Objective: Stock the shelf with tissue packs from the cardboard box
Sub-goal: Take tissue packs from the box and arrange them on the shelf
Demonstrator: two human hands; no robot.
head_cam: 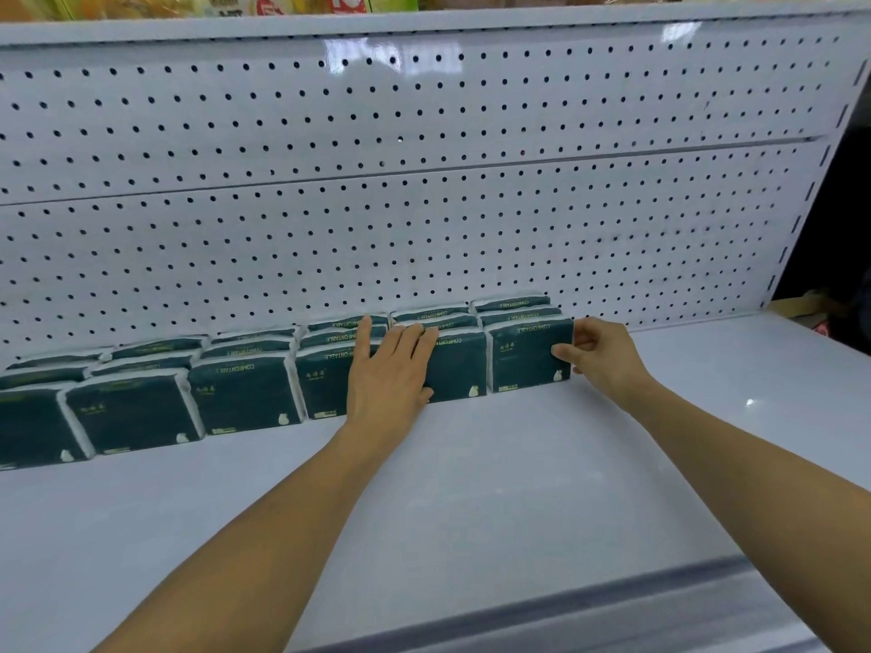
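Dark green tissue packs (245, 393) stand upright in rows, three deep, along the back of the white shelf (471, 487). My left hand (389, 369) lies flat with spread fingers against the front of the second pack from the right (459, 369). My right hand (598, 358) grips the right edge of the rightmost front pack (528, 355) with thumb and fingers. The cardboard box is not in view.
A white pegboard back panel (424, 205) rises behind the packs. The shelf continues bare to the right of the rows. Another shelf with colourful goods (264, 2) sits above. A brown edge (801, 304) shows past the shelf's right end.
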